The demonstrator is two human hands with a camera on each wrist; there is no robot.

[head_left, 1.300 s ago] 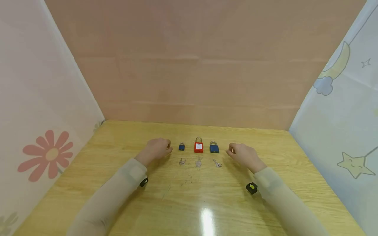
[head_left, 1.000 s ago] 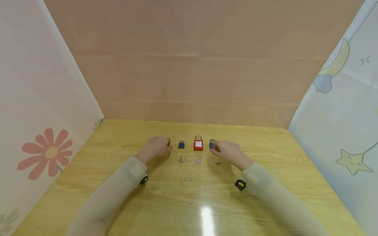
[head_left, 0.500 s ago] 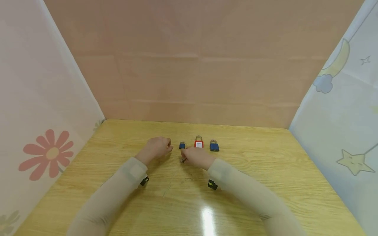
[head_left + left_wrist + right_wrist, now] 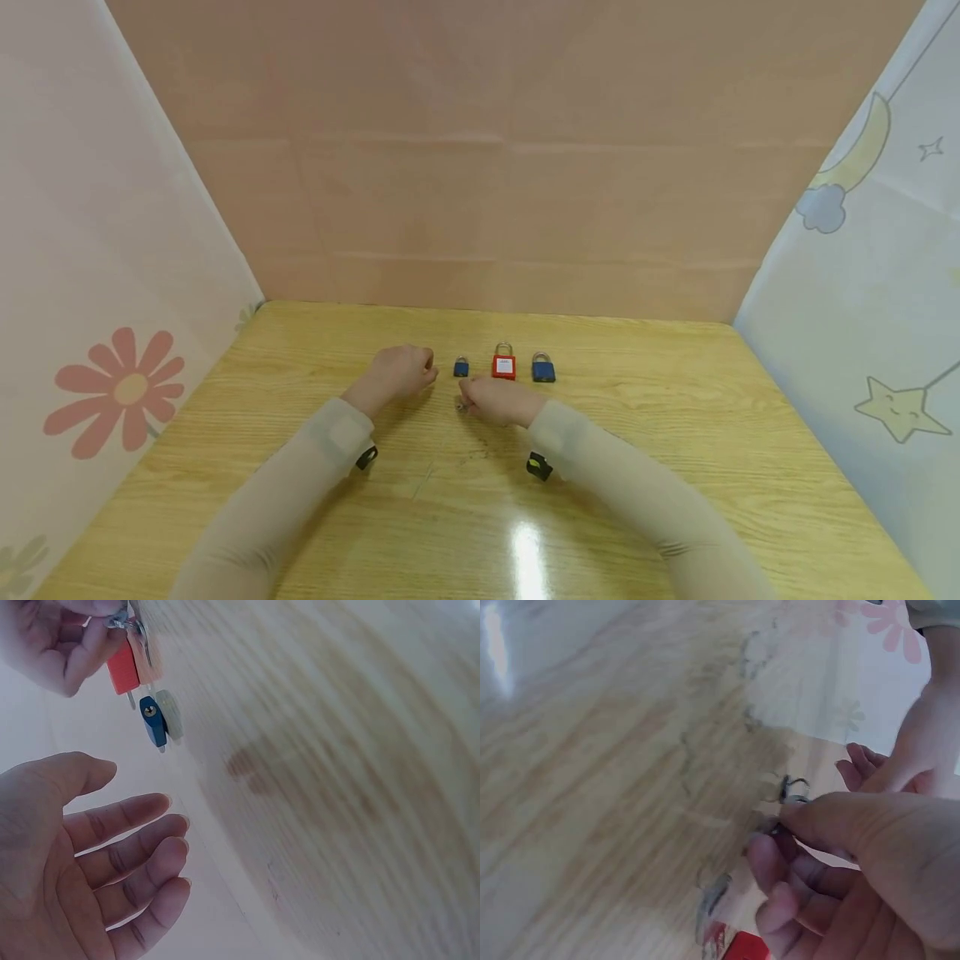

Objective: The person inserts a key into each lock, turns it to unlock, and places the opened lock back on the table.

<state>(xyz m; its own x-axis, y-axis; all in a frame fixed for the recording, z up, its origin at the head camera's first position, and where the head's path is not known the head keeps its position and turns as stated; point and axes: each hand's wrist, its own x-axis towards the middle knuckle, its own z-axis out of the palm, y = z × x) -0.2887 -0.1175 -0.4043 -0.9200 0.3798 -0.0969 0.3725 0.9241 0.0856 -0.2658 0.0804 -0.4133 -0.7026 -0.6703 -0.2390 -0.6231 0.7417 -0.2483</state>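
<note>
Head view: I've got a plain pinkish wall [image 4: 480, 167] across the far side, a flower-print sheet [image 4: 82, 217] on the left, a moon-and-star sheet [image 4: 885, 308] on the right. Wood table [image 4: 750, 400] between them carries the whole layout; glare near the front edge.

Two pale sleeves [image 4: 637, 487] reach in from the bottom. Left hand [image 4: 399, 370] is off to the left of the locks; on the left wrist feed I see its fingers relaxed and slightly spread, grip loose. Right hand [image 4: 498, 400] is in front of the locks, thumb and forefinger pinching small keys [image 4: 461, 407]. Black wrist unit [image 4: 539, 465] below the right cuff.

Three locks in a row on the table, shackles pointing away from me. Red lock [image 4: 504, 367] in the middle, white label, lower edge partly behind the right hand. Big blue lock [image 4: 543, 372] to its right. Small blue lock [image 4: 461, 368] to its left, just beyond the pinched keys, apart from both hands; left wrist feed shows its keyhole [image 4: 150, 712].

Right wrist feed: another key [image 4: 712, 900] lies on the table near the red lock, blurred. Can't tell whether the pinched keys touch the table.
</note>
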